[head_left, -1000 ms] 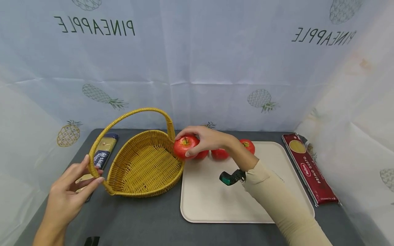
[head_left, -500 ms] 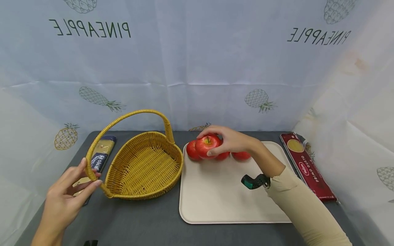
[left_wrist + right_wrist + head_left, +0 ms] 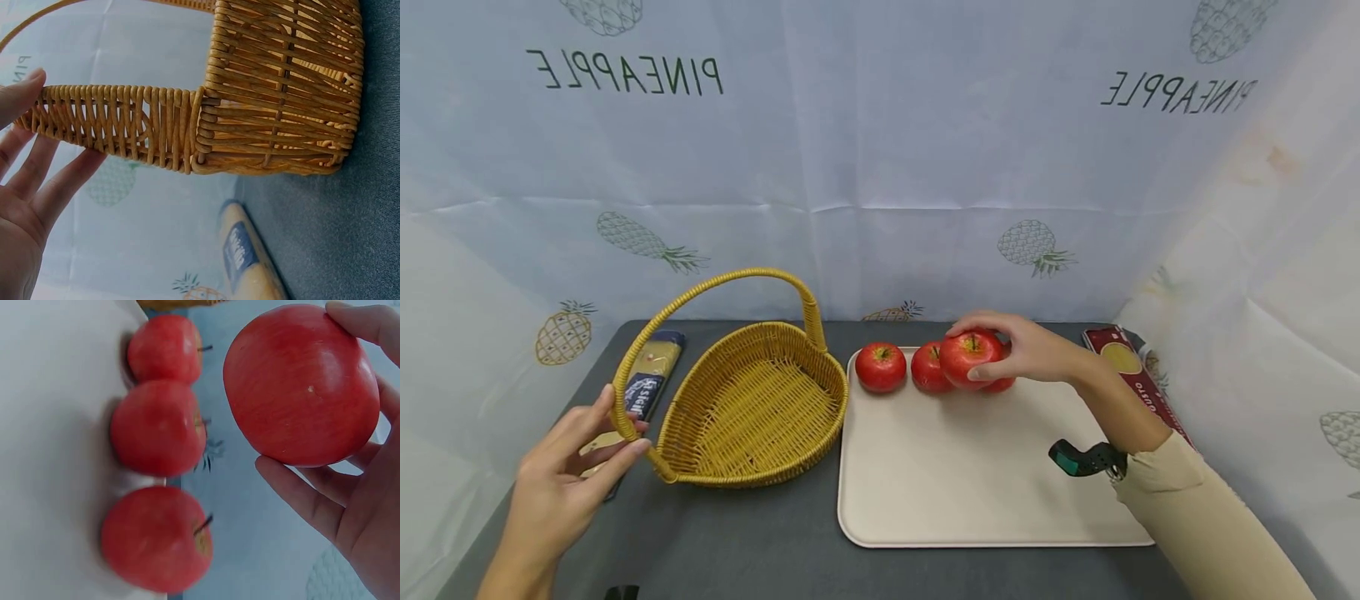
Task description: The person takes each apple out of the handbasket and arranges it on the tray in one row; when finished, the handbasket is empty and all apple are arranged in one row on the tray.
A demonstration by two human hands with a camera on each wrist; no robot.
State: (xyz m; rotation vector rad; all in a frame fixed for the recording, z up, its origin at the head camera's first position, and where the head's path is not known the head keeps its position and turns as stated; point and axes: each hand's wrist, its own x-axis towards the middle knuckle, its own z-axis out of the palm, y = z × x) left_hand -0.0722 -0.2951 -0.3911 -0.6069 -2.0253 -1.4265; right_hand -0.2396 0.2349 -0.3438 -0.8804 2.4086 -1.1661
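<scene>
My right hand grips a red apple by its sides, thumb in front and fingers behind, as the right wrist view also shows with the held apple raised off the tray. Behind and left of it, an apple at the left and a middle apple sit along the tray's back edge; a third apple is mostly hidden by the held one. My left hand pinches the handle of a yellow wicker basket near its left end, and the basket's inside holds nothing.
A beige tray lies on the dark grey table, right of the basket. A yellow-and-blue pasta pack lies behind my left hand. A red pasta pack at the right is partly covered by my right arm. A curtain closes the back.
My right hand has carried the apple from beside the basket's rim to the right, over the row of apples. My left hand stays on the handle, and the basket has hardly moved.
</scene>
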